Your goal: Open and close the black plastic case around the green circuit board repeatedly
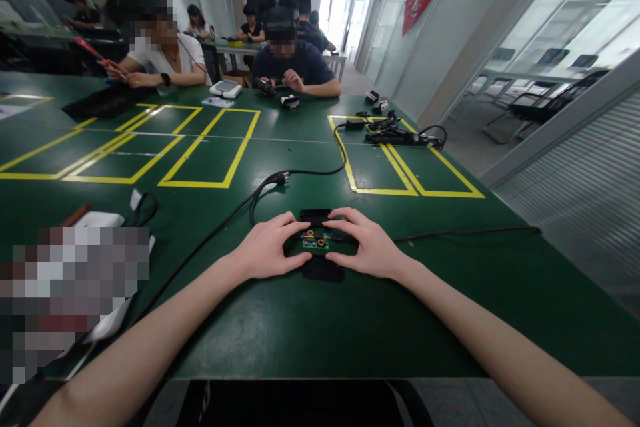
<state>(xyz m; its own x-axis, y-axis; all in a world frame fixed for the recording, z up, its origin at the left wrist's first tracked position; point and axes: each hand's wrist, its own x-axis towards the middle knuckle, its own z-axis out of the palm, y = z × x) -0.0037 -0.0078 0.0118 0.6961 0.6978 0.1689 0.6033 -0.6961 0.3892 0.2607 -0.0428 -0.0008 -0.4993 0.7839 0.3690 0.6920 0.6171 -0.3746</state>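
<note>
My left hand (267, 247) and my right hand (367, 245) rest on the green table (310, 327), one on each side of a small opened black device (316, 240). Its green circuit board with coloured parts shows between my fingers. Fingers of both hands curl round the device's black casing. One black casing piece lies above the board and another (323, 270) lies just below it. A black power cable with a plug (280, 179) loops behind the device.
Yellow taped rectangles (210, 147) mark the table. Black adapters and cables (395, 133) lie at the far right. Two people sit across the table, handling small objects. White items (97, 220) lie at my left. The table's right edge drops to the floor.
</note>
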